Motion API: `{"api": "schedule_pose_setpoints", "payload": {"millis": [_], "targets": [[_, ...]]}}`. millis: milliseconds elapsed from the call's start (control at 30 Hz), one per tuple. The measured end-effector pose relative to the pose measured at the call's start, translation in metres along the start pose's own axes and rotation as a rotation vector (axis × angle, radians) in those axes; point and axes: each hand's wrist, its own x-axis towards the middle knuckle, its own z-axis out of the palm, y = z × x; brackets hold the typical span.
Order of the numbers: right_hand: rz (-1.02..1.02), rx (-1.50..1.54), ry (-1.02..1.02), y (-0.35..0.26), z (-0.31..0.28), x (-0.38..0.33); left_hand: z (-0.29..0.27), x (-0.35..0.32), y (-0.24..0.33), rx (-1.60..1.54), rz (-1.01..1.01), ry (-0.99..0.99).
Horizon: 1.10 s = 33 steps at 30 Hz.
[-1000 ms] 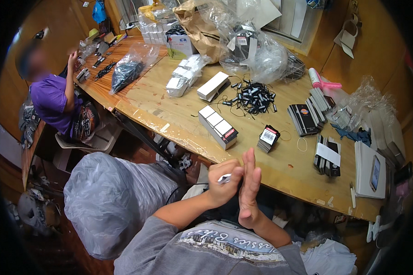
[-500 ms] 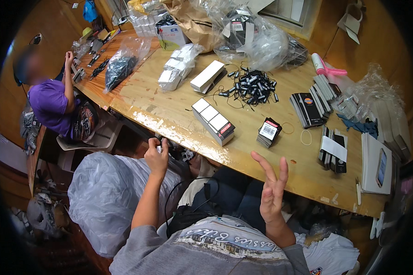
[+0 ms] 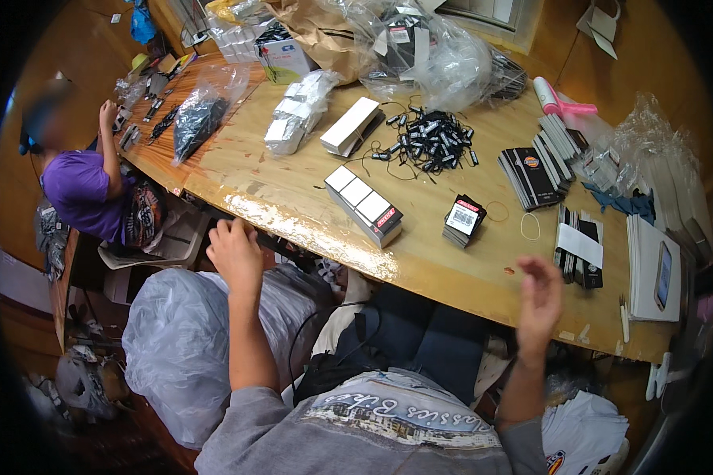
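Note:
At the near edge of the wooden table point(image 3: 309, 243), my left hand point(image 3: 236, 252) is raised with its back toward me and its fingers bent a little apart. I see nothing in it. Over the right part of the near edge hovers my right hand point(image 3: 540, 299), its fingers loosely curled and slightly blurred, holding nothing. Beyond the hands lie a stack of black tags point(image 3: 463, 222) with a barcode label on top and a longer row of white-and-black cards point(image 3: 364, 206). Right of these, a paper-banded bundle of black tags point(image 3: 580, 247) is nearest my right hand.
A pile of black tag strings point(image 3: 434, 141) lies mid-table. Black card stacks point(image 3: 529, 176), a pink-handled roller point(image 3: 561, 106) and a phone point(image 3: 662, 274) on white sheets are at the right. Large plastic-wrapped bags point(image 3: 178, 348) stand left of my legs. A person in purple point(image 3: 87, 190) sits farther left.
My left hand has moved left and up, and its pinched fingers have loosened. My right hand has moved to the right, its raised fingers now more curled. The view has shifted slightly.

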Motion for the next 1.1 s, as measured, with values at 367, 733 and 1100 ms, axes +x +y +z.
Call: {"api": "schedule_pose_setpoints", "payload": {"millis": [367, 733, 1100], "targets": [[0.317, -1.116, -0.220, 0.030, -0.021, 0.140, -0.042, 0.062, 0.097, -0.455, 1.005, -0.502], [0.379, -1.281, -0.119, 0.050, 0.002, 0.142, -0.003, 0.082, 0.136, -0.054, 1.320, -0.834], [0.421, -1.325, -0.202, 0.050, 0.028, 0.150, 0.006, 0.077, 0.132, -0.182, 1.331, -0.679]]}}
